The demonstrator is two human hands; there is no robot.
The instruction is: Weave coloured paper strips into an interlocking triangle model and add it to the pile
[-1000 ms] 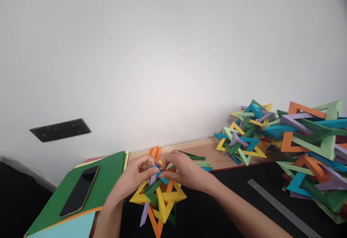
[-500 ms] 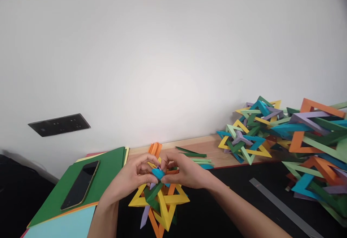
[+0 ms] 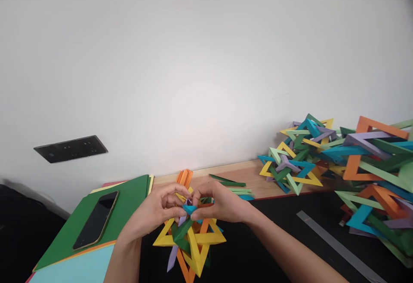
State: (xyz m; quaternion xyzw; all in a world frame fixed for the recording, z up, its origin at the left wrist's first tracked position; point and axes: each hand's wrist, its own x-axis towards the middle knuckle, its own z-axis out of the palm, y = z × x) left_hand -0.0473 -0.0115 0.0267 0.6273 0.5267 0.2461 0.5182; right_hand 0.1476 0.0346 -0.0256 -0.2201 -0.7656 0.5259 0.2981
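Between my hands is a partly interlocked paper star model (image 3: 195, 244) of yellow, orange, green, purple and blue folded strips. At its top, my left hand (image 3: 166, 205) pinches a small blue folded paper strip (image 3: 189, 209) from the left. My right hand (image 3: 216, 203) grips the same blue strip from the right with thumb and fingers. A purple strip end (image 3: 187, 201) shows between the fingertips. The lower points of the model hang over the black mat. The far side of the model is hidden behind my hands.
At left, a black phone (image 3: 96, 220) rests on green paper sheets (image 3: 132, 205). Folded orange strips (image 3: 184, 177) and dark green strips (image 3: 230, 183) lie behind my hands. To the right are a ruler (image 3: 335, 244) on the black mat (image 3: 274, 214) and several finished paper stars (image 3: 287, 167).
My fingers have shifted slightly on the blue strip, which now looks flatter and turned a little. More of the purple end shows. The rest of the model is almost still.
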